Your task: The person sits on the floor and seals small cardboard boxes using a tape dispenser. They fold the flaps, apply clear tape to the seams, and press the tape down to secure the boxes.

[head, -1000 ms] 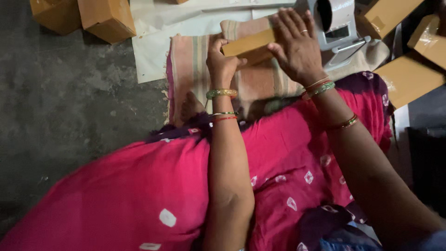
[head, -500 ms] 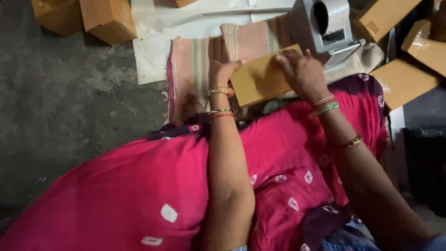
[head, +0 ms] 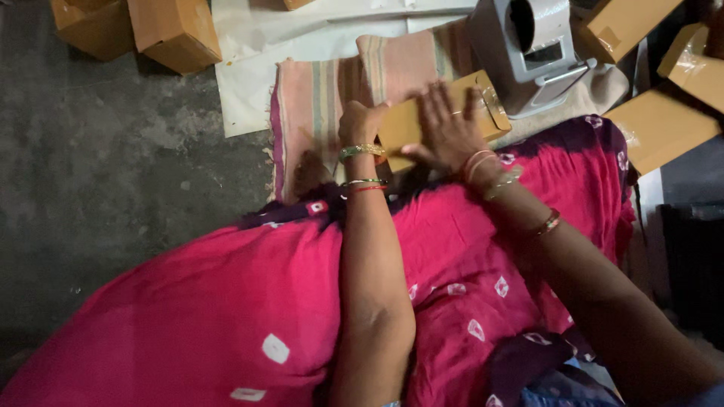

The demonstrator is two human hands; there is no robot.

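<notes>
Right hand (head: pixel 446 134) lies flat, fingers spread, palm pressing down on a tan cardboard box (head: pixel 437 120), not curled round it; left hand (head: pixel 360 124) is closed over the box's left end, thumb side gripping the edge; box is flat, rectangular, matte board with a glossy strip of clear tape near its right end; it rests on a striped woven cloth (head: pixel 324 105), pink with green and grey bands, frayed along the left edge, just past the person's knees; half a second ago the box was tilted up between both hands, a second ago it was held narrow edge-on higher up; now it lies flatter under the right palm; grey tape dispenser machine (head: pixel 528 53), hard plastic with a round opening, sits just beside the box's right end, nearly touching; more cardboard boxes (head: pixel 664 120) crowd the right side, two more (head: pixel 173 30) at top left; white sheet (head: pixel 256 83) under the cloth; rough grey concrete floor (head: pixel 113 166) to the left is open; pink dotted fabric (head: pixel 264 301) covers the lap below.
</notes>
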